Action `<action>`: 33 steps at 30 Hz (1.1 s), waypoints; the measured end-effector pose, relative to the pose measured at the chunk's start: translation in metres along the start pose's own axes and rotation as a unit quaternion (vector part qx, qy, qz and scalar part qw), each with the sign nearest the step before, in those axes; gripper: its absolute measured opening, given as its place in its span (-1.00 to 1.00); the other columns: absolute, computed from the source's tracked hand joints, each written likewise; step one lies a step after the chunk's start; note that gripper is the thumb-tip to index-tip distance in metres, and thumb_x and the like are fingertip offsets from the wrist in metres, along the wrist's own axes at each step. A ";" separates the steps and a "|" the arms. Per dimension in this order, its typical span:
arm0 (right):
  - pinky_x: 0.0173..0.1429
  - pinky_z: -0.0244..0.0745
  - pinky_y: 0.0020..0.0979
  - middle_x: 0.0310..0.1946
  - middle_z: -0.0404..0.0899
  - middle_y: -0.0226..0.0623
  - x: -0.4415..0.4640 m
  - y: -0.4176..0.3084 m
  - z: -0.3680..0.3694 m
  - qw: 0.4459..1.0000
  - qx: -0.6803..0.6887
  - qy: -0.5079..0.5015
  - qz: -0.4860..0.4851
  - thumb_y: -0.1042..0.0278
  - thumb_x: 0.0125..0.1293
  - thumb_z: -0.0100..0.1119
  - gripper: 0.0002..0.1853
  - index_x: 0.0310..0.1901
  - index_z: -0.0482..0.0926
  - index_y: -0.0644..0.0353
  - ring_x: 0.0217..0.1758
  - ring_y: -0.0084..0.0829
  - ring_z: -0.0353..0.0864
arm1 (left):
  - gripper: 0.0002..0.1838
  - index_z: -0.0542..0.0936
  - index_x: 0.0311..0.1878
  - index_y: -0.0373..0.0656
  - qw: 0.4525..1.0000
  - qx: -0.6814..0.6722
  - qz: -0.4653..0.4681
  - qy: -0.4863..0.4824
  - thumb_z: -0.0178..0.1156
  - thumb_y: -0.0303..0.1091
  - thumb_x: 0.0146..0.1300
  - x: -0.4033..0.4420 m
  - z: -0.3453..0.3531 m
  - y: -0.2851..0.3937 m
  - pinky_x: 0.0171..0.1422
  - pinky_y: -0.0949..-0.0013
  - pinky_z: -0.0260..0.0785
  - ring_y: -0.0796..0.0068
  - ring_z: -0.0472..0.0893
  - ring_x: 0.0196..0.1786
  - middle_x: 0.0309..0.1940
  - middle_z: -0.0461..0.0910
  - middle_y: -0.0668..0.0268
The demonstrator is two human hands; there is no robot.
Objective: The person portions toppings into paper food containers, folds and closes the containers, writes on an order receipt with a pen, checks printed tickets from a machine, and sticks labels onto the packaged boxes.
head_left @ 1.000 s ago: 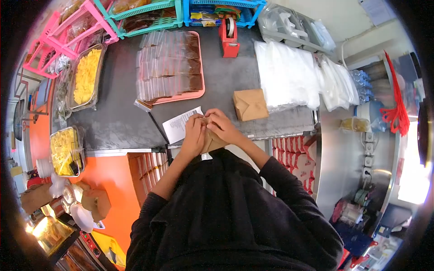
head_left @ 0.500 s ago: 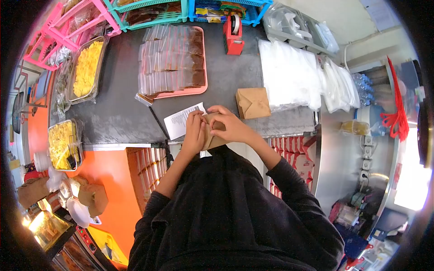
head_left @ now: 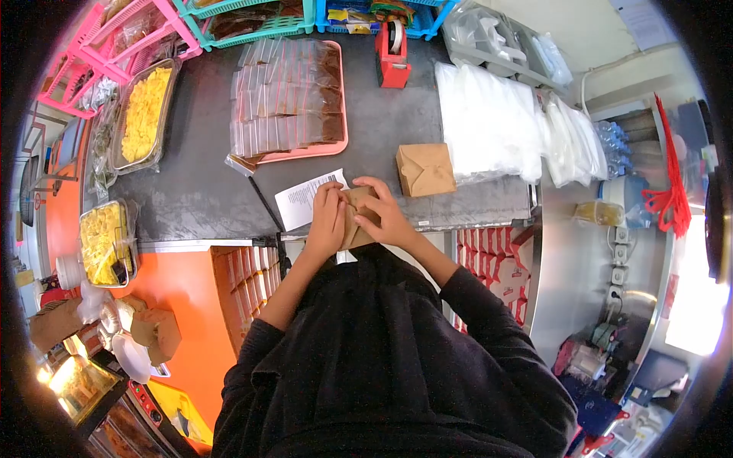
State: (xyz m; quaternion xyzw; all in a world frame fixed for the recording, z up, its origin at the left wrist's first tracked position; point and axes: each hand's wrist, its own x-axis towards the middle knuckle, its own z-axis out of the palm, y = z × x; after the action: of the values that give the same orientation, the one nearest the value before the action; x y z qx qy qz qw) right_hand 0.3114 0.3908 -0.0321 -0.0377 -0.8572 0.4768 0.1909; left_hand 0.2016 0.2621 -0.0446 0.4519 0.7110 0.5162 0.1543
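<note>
Between my two hands at the counter's front edge is a brown cardboard food box (head_left: 356,236), partly covered by my fingers. My left hand (head_left: 328,217) grips its left side, fingers pressed together. My right hand (head_left: 385,217) curls over the top and right side, fingers bent against the card. A printed paper slip (head_left: 298,206) lies on the counter just beyond my left hand. To the right of my right hand stands another brown cardboard box (head_left: 425,170), its top flaps folded shut.
A pink tray (head_left: 342,99) of sauce sachets (head_left: 282,99) lies on the dark counter (head_left: 198,153). Behind is a red tape dispenser (head_left: 393,65). White plastic bags (head_left: 489,122) lie right; containers of yellow food (head_left: 145,114) stand left. A black stick (head_left: 265,202) lies near the slip.
My right hand's fingers have shifted over the box top, the thumb now lower and more spread. My left hand stays on the box's left side. The view has shifted slightly.
</note>
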 end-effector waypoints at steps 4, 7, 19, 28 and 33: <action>0.28 0.11 -0.17 0.15 0.23 -0.02 0.000 0.006 0.000 1.000 0.011 -0.001 0.002 0.36 0.02 0.24 -0.75 -0.27 0.46 0.24 0.24 -0.03 0.19 | -0.85 0.35 -0.19 -0.34 1.000 0.011 0.006 -0.001 -0.15 -0.48 0.25 0.001 0.000 -0.001 0.21 0.13 0.11 -0.03 0.31 0.05 -0.03 0.30 -0.04; 0.30 0.11 -0.13 0.19 0.16 0.01 0.005 0.000 -0.008 0.998 -0.024 -0.038 -0.038 0.32 0.00 0.26 -0.66 -0.17 0.45 0.24 0.25 0.00 0.17 | -0.86 0.35 -0.20 -0.34 1.000 0.028 0.012 -0.008 -0.13 -0.49 0.24 0.001 -0.001 0.000 0.19 0.13 0.13 -0.02 0.32 0.04 -0.04 0.31 -0.03; 0.33 0.12 -0.10 0.20 0.14 -0.02 0.009 -0.017 -0.031 0.983 -0.087 -0.158 -0.038 0.27 0.02 0.30 -0.53 -0.02 0.44 0.23 0.29 0.04 0.13 | -0.87 0.37 -0.20 -0.31 0.999 0.037 0.023 -0.002 -0.10 -0.50 0.22 0.002 -0.001 0.001 0.14 0.14 0.17 -0.01 0.35 0.00 -0.06 0.34 0.00; 0.32 0.10 -0.10 0.17 0.23 -0.12 0.003 -0.010 -0.019 0.994 -0.046 -0.093 -0.041 0.41 -0.02 0.29 -0.69 -0.21 0.46 0.18 0.29 -0.03 0.14 | -0.86 0.37 -0.19 -0.31 0.999 0.039 0.024 -0.002 -0.11 -0.48 0.23 0.002 -0.001 0.001 0.13 0.14 0.18 -0.02 0.35 0.00 -0.06 0.34 0.00; 0.32 0.08 -0.08 0.19 0.20 -0.08 0.005 -0.005 -0.020 0.990 -0.047 -0.115 -0.061 0.32 0.03 0.24 -0.66 -0.15 0.47 0.23 0.28 0.02 0.11 | -0.86 0.37 -0.19 -0.30 0.999 0.037 0.032 -0.003 -0.11 -0.48 0.22 0.002 -0.001 -0.001 0.13 0.13 0.17 -0.01 0.35 -0.01 -0.06 0.34 0.00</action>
State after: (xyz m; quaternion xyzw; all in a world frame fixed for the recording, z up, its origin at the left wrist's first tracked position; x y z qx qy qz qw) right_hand 0.3147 0.4060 -0.0171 0.0609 -0.8954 0.4250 0.1179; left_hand 0.1995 0.2631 -0.0445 0.4812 0.7143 0.4930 0.1231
